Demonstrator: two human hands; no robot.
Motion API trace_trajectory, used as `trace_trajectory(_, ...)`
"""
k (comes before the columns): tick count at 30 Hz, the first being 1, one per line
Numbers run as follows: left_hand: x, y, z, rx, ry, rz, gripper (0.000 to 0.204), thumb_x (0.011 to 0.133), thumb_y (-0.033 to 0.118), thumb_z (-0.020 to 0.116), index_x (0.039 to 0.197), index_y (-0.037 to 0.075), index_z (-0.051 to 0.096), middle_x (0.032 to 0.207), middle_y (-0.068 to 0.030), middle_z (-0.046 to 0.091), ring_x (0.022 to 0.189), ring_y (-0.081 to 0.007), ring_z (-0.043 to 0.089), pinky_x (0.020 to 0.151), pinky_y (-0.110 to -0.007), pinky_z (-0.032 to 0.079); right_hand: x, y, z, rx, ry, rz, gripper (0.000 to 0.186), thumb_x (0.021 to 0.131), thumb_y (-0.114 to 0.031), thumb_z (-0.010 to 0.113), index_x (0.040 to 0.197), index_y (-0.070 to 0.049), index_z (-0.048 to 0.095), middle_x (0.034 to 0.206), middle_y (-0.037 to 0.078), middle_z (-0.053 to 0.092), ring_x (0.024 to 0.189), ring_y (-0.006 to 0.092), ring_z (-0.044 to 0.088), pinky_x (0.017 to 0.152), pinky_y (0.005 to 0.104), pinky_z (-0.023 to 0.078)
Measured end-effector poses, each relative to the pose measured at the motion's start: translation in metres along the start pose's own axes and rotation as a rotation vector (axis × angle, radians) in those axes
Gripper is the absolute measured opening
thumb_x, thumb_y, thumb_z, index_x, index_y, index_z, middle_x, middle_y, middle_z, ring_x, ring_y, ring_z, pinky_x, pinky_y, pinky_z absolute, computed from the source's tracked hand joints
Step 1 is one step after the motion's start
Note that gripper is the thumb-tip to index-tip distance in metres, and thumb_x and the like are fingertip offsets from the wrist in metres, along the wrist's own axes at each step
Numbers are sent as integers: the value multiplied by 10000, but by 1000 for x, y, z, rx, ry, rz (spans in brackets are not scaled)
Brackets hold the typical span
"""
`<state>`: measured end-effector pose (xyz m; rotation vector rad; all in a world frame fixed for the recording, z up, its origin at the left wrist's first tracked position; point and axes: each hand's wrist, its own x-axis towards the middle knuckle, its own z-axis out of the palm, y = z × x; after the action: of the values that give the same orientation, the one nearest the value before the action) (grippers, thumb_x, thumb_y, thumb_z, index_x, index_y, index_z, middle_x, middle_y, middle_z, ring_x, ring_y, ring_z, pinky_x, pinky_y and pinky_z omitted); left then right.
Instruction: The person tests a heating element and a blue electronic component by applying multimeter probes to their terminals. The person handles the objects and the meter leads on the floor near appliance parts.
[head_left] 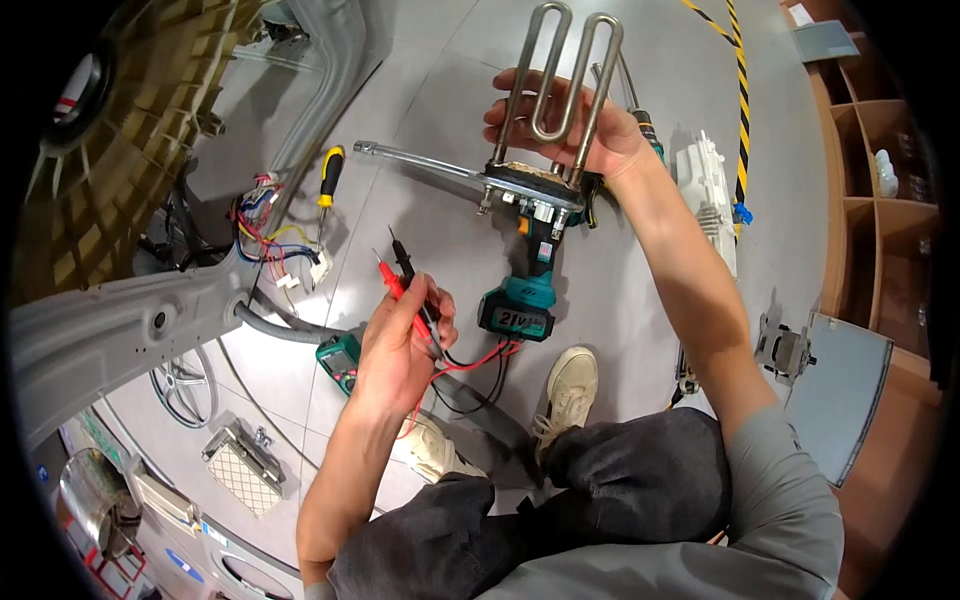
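In my right hand (610, 135) is a heating element (541, 130), its bent metal tubes pointing up and away and its oval base with terminals toward me. The fingers curl behind the tubes and are partly hidden by them. My left hand (405, 340) is closed around a red test probe (392, 283) and a black test probe (402, 258), both tips pointing up, apart from the heating element. Red and black leads trail below that hand. Beside my left wrist is a green multimeter (340, 362), partly covered by the forearm.
A teal cordless power tool (520, 305) lies beneath the heating element, near a long chrome bar (420, 162). At left stand a grey machine frame (130, 325) with a large drum, loose wires (265, 235) and a yellow-black screwdriver (329, 180). Wooden shelving (860, 200) lines the right.
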<state>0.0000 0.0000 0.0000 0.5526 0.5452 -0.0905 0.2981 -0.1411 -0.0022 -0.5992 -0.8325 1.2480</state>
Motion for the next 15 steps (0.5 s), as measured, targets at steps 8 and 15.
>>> trace_trajectory(8, -1, 18, 19, 89, -5, 112, 347, 1016, 294, 478, 1192, 1, 541, 1024, -95, 637, 635, -84, 483, 588, -232, 385, 18, 13, 45, -4, 73, 121, 1101, 673, -665, 746, 1410, 39, 330, 1290, 213, 554, 1232, 315, 528, 1074, 464, 389)
trace_trajectory(15, 8, 24, 25, 68, -67, 144, 407, 1003, 331, 502, 1225, -8, 551, 1048, -112, 655, 614, -70, 469, 576, -227, 375, 23, 38, 58, 396, 139, 81, 922, 827, -710, 509, 1329, 62, 455, 1270, 275, 553, 1219, 380, 534, 1056, 475, 419)
